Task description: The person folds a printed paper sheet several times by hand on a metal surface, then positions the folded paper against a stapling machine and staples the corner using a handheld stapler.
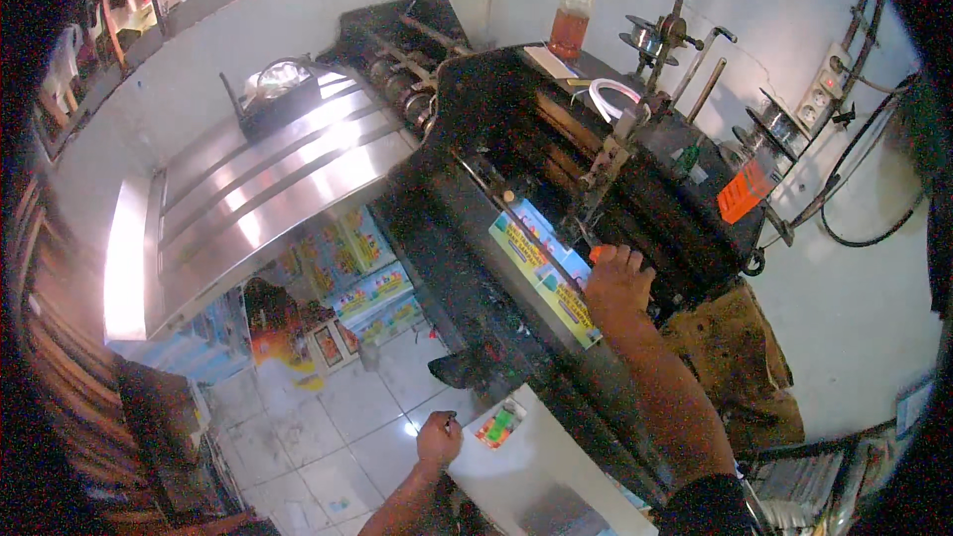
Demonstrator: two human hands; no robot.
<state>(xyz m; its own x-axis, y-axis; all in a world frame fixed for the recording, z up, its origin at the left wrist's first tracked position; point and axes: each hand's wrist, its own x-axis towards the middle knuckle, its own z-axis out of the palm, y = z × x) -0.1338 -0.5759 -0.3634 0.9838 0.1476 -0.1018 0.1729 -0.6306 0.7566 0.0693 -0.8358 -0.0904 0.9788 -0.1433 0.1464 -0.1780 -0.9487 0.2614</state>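
Note:
My right hand (617, 283) reaches over the black machine (397, 194), beside its metal head (601, 169). Its fingers are closed round a small orange-ended thing (597, 252), mostly hidden by the hand. Beneath and to the left of that hand, a strip of printed yellow-and-blue sheets (541, 273) lies slanted along the machine's ledge. My left hand (438, 439) is curled closed at the near left edge of a pale board (541, 467); a small dark bit shows at its fingertips, too small to name. A small green-and-orange packet (499, 424) lies on that board.
Wire spools (650, 37) and a bottle of brown liquid (573, 15) stand on the machine's far side. At left is a shiny metal table (268, 179), with stacked printed packs (372, 298) below it. An orange box (747, 191) sits at right near wall sockets (822, 97).

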